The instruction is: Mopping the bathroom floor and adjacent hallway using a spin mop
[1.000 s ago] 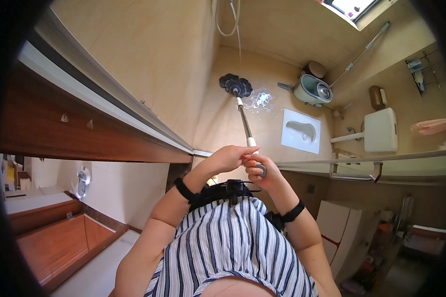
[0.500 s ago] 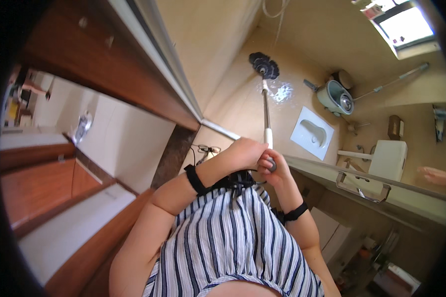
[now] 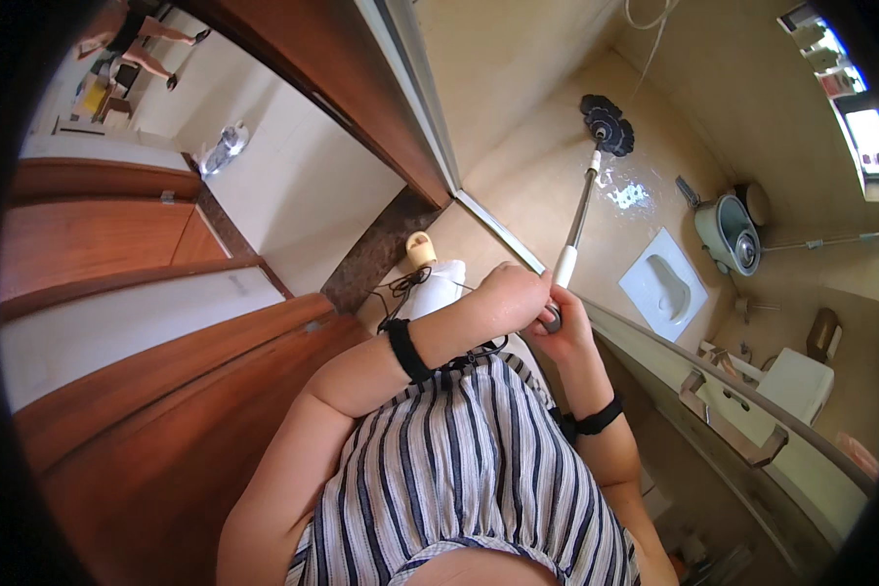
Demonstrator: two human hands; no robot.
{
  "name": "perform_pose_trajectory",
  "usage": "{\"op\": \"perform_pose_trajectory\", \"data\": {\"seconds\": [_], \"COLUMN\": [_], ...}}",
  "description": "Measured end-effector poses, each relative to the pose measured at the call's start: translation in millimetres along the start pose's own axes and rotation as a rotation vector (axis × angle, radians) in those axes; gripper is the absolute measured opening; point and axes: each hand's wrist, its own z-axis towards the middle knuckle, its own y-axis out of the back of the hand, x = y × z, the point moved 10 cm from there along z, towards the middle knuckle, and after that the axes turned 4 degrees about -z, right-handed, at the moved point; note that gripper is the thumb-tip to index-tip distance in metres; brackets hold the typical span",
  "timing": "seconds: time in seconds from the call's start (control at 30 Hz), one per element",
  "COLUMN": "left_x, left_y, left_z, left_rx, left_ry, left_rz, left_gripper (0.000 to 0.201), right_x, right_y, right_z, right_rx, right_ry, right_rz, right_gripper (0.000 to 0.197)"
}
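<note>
Far on the left, a wooden door [image 3: 156, 410] and wooden panels fill the side of the view, and a pale tiled floor [image 3: 293, 195] lies beyond them. Near the middle, the left hand [image 3: 513, 293] is closed around the top end of the mop handle [image 3: 574, 230], with a black band on its wrist. Just beside it, the right hand [image 3: 566, 327] is also closed on the same handle, a little lower, and the two hands touch each other. This wrist wears a black band too. The handle is a thin metal pole with a white grip part, and it goes up and away from the person, tilted slightly to the right. At its far end the dark round mop head [image 3: 607, 124] rests on the beige bathroom floor [image 3: 537, 166]. A small wet patch [image 3: 627, 193] shines on the tiles near the mop head. More to the right, a white squat toilet [image 3: 662, 283] is set into the floor, and a grey mop bucket [image 3: 728, 232] stands near it.
</note>
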Motion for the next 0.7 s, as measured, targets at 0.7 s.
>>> {"op": "perform_pose_trajectory", "data": {"seconds": [0.7], "left_x": [15.6], "left_y": [27.1], "left_z": [-17.1], "left_rx": [-0.11], "left_ry": [-0.463], "left_rz": [0.946], "left_gripper": [0.019], "right_x": [-43.0], "right_y": [-11.0], "right_z": [24.8], "right_rx": [-0.061], "right_ry": [0.025], "right_rz": [-0.073], "right_gripper": [0.02]}}
